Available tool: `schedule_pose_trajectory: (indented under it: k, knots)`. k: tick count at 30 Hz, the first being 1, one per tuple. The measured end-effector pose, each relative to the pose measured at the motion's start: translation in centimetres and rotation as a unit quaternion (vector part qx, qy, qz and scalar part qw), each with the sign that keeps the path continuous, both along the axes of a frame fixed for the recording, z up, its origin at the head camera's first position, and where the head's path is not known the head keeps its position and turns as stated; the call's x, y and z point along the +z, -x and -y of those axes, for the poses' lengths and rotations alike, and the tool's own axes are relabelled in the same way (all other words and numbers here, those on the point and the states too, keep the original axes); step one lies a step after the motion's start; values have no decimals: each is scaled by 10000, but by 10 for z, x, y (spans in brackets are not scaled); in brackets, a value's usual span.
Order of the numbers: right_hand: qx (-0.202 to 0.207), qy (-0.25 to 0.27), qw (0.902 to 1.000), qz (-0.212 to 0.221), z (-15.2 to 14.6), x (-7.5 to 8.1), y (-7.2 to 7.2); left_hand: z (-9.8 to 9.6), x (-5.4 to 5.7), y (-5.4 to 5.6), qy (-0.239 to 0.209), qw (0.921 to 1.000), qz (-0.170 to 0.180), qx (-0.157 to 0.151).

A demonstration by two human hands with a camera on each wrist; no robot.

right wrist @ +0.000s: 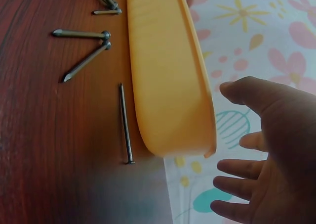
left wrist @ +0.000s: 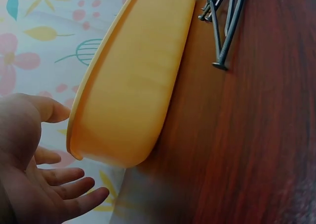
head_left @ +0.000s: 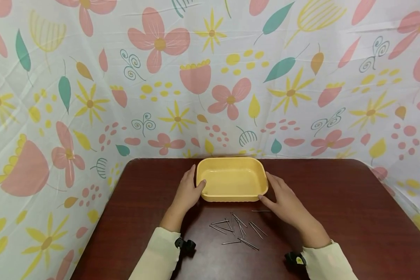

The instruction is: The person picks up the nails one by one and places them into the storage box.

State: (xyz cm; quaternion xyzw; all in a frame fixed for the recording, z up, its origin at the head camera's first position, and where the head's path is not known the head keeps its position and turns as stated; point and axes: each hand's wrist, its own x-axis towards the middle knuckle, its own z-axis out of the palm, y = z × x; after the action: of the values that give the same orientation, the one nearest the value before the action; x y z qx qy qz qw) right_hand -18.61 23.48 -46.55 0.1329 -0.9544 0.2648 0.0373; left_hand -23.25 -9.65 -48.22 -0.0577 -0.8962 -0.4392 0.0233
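Observation:
A shallow yellow plastic tray point(head_left: 231, 182) with rounded corners sits at the far edge of the table, nothing inside it. My left hand point(head_left: 188, 190) is at its left end, the thumb tip right at the rim and the fingers spread loosely beside the end wall. At the right end, my right hand point(head_left: 283, 198) has its thumb close to the near corner. In the right wrist view its relaxed fingers point(right wrist: 242, 184) stand apart from the wall. Several steel nails point(head_left: 236, 225) lie scattered in front of the tray; a single nail point(right wrist: 126, 125) lies along its near side.
The dark reddish-brown table point(head_left: 143, 217) meets a white cloth point(head_left: 210, 109) printed with flowers and leaves, hung behind it and on the left. Black wrist cameras are strapped at both cream sleeves point(head_left: 159, 252).

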Motion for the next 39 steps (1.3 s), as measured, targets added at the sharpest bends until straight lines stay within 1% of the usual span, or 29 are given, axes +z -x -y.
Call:
schedule_pose_trajectory:
  k: [3,9,13,18,22,27,32,39]
  knots:
    - [-9,45,9998,175,-4,-1,0,0,-1,0,-120,9999,72,8]
    - [-132,57,9980,622,-12,-1,0,-1,-3,0,-192,9996,195,-17]
    - [-179,-62,9975,677,-15,-3,2,0,-4,0,-230,9995,233,-45]
    - [-144,-267,9970,713,-17,-7,3,0,-4,1,-316,9990,317,24]
    - [12,-355,9954,894,-17,-8,2,-1,-5,2,-313,9988,364,25]
    - [259,-247,9929,1135,-18,-10,-1,-3,-6,3,-325,9988,378,-11]
    - [434,-191,9917,1193,-17,-14,-2,-4,-8,3,-280,9988,398,27]
    - [563,-229,9908,1213,-13,-17,-1,-2,-6,2,-234,9988,417,99]
